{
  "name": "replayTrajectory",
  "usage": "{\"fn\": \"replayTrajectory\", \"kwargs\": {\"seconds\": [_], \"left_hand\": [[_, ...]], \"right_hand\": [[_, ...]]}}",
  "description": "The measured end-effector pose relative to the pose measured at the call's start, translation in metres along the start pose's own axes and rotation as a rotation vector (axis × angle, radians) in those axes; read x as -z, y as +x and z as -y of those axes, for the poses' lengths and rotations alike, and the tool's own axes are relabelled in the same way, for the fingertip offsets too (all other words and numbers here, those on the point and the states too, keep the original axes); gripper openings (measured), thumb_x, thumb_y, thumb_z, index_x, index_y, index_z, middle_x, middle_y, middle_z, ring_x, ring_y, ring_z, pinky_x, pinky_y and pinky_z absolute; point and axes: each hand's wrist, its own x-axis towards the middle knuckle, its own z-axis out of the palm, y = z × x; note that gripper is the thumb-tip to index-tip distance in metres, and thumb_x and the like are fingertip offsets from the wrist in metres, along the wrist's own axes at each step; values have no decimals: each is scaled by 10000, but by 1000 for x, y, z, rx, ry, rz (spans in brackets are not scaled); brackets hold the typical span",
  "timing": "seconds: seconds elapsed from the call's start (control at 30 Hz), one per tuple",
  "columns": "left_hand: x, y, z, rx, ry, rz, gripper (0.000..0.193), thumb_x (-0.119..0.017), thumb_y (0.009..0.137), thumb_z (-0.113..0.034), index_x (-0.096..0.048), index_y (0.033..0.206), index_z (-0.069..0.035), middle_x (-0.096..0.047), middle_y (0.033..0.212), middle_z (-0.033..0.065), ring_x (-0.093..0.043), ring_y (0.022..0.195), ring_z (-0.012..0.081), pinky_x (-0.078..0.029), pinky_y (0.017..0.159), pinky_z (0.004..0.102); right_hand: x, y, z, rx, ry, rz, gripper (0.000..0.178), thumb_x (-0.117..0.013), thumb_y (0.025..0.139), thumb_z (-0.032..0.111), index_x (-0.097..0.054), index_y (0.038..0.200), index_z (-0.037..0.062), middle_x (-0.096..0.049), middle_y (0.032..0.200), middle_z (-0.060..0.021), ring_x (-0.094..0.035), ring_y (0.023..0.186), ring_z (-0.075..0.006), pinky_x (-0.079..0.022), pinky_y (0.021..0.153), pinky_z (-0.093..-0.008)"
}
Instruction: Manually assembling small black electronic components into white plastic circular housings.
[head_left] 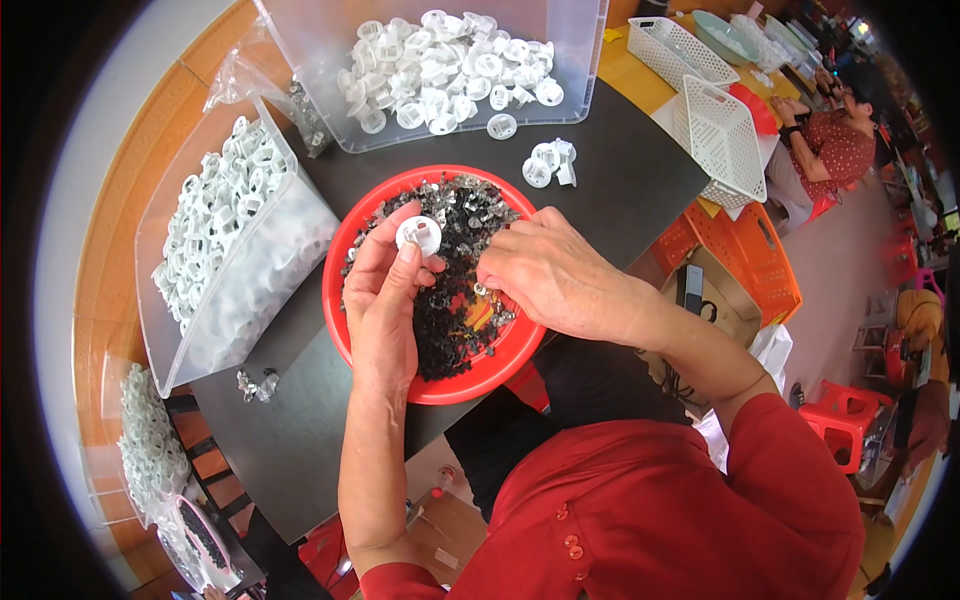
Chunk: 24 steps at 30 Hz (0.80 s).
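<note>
Pinched between the thumb and fingers of my left hand [385, 300] is a round white plastic part [418, 236] with cut-outs in its face. It is held up over a red basin [490, 383] of small black pieces [445, 340] and shiny metal clips [470, 192]. My right hand [555, 275] reaches over the basin's right side, fingers drawn together and pointing down into it. Something small and shiny shows at those fingertips, but I cannot tell whether it is gripped or lies in the basin.
Behind the basin, a clear bin [350, 137] full of white parts lies open toward me. Another clear bin [180, 365] of them stands left. Loose white parts [550, 163] and metal clips [258, 385] rest on the dark table [290, 440]. White baskets [722, 140] and a seated person [835, 150] are right.
</note>
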Motion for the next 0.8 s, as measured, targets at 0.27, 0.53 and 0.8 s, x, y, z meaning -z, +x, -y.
{"fn": "replayTrajectory", "kwargs": {"seconds": [0.27, 0.53, 0.8], "left_hand": [[0, 0, 0, -12, -8, 6, 373, -612, 932, -146, -561, 1272, 0, -619, 1063, 49, -572, 832, 100, -454, 736, 227], [-1, -1, -1, -4, -21, 6, 368, -614, 930, -137, -564, 1267, 0, -621, 1051, 48, -573, 829, 101, -458, 735, 230], [0, -1, 0, -6, -23, 0, 370, -617, 927, -136, -564, 1265, 3, -623, 1053, 51, -577, 825, 103, -465, 736, 230]], "right_hand": [[-5, -1, 1, 50, -103, -16, 71, -621, 848, 121, -606, 794, 77, -566, 795, -38, -560, 818, -215, -367, 765, -353], [3, 3, 3, -24, 4, 1, 107, -545, 831, 114, -625, 772, 74, -607, 815, -69, -594, 827, -245, -383, 774, -382], [-4, 4, 8, 6, 46, -22, 48, -648, 815, 88, -600, 826, 89, -564, 814, -43, -568, 812, -235, -394, 783, -370]]}}
